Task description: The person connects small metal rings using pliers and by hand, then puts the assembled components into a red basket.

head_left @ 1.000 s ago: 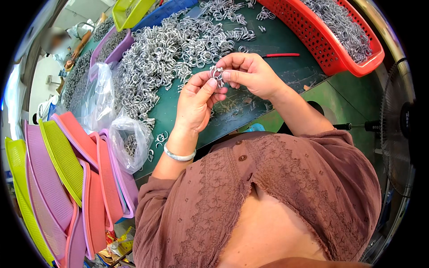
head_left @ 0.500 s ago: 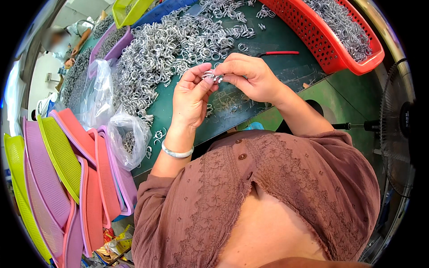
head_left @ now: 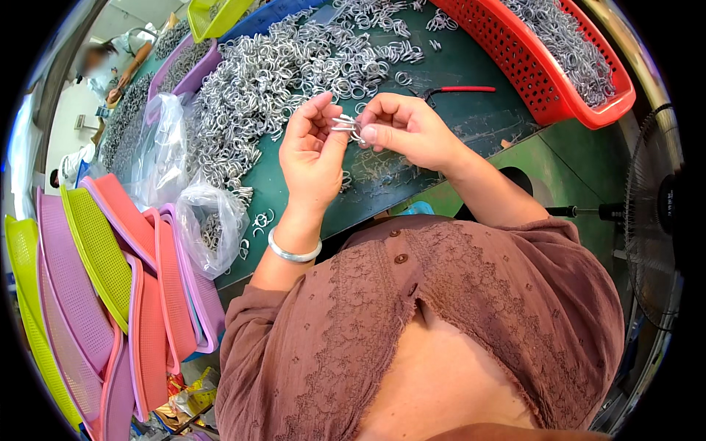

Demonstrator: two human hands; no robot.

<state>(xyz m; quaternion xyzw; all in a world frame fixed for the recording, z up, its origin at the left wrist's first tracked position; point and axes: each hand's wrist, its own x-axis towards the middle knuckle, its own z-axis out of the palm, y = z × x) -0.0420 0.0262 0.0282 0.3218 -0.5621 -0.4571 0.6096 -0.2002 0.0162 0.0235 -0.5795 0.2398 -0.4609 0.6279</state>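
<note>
My left hand (head_left: 312, 158), with a pale bangle (head_left: 294, 255) on its wrist, and my right hand (head_left: 412, 132) meet above the near part of the green table. Between them are small silver metal ring clips (head_left: 346, 125), pinched by my right thumb and fingers. The left thumb and curled fingers also close on them from the other side. How many clips are there I cannot make out. Just beyond my hands spreads a large heap of similar ring clips (head_left: 257, 88). One lies on the table below my hands, partly hidden by the left.
Pliers with a red handle (head_left: 467, 89) lie beyond my right hand. A red basket (head_left: 540, 95) of metal pieces stands far right. At left are a clear plastic bag (head_left: 209, 253), stacked colored baskets (head_left: 103, 272) and another person (head_left: 121, 73). A fan (head_left: 651, 213) stands at right.
My left fingers have lifted and loosened slightly, and the clips between my hands have turned, their prongs now pointing left. My right hand has shifted slightly down.
</note>
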